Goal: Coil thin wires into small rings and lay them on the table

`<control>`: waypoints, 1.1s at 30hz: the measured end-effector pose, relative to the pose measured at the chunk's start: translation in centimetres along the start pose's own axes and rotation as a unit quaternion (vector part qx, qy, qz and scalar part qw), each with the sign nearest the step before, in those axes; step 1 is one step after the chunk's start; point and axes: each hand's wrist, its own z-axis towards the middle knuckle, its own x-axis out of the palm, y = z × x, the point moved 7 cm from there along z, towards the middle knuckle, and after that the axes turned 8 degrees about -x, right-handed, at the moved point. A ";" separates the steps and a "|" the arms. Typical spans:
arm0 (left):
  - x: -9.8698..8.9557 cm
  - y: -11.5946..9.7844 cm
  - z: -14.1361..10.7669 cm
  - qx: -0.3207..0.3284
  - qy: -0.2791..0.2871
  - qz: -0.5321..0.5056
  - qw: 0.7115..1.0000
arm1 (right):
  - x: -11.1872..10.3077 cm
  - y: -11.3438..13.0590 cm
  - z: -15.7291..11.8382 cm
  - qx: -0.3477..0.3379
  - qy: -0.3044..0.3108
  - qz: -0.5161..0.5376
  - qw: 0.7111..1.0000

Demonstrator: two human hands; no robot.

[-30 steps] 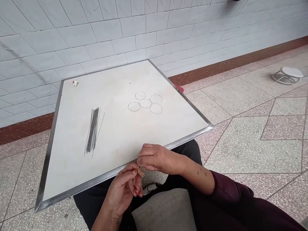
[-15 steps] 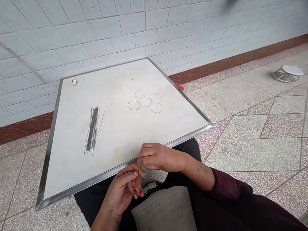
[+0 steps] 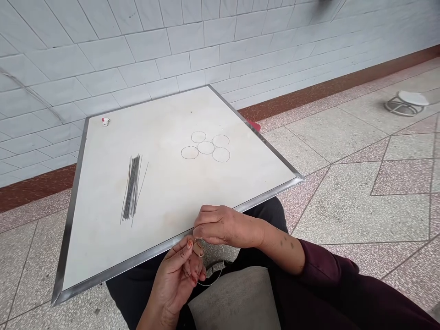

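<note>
My left hand (image 3: 173,275) and my right hand (image 3: 223,227) meet just over the front metal edge of a white board (image 3: 178,201) lying across my lap. Between them they pinch a thin wire bent into a loop (image 3: 215,270) that hangs below the board edge. A tan wrapping (image 3: 198,248) covers one fingertip where the hands meet. A bundle of thin straight wires (image 3: 132,188) lies on the board to the left of my hands. Five pencil-drawn touching circles (image 3: 205,147) mark the board's far half. A small white-and-red object (image 3: 106,121) sits in its far left corner.
A grey cushion (image 3: 233,298) rests on my dark lap below the board. A white-tiled wall (image 3: 137,46) with a brown skirting runs behind it. A small round stool (image 3: 405,103) stands on the speckled tile floor at the right, and a red item (image 3: 255,125) peeks out behind the board's right edge.
The wire loop below my hands has grown larger and rounder, and it now shows clearly. My hands have shifted slightly closer together around it.
</note>
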 end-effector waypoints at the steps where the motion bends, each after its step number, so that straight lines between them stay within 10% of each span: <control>1: 0.0 0.0 0.0 0.004 0.001 -0.013 1.000 | 0.0 0.0 0.1 0.000 -0.002 -0.004 1.000; 16: 0.2 0.0 -0.2 -0.004 -0.003 -0.106 0.994 | 0.2 0.5 0.5 -0.004 -0.008 -0.036 0.999; 33: -0.6 -0.2 -0.2 -0.012 -0.046 0.121 0.992 | 0.7 -0.4 -0.1 0.013 0.019 0.001 1.000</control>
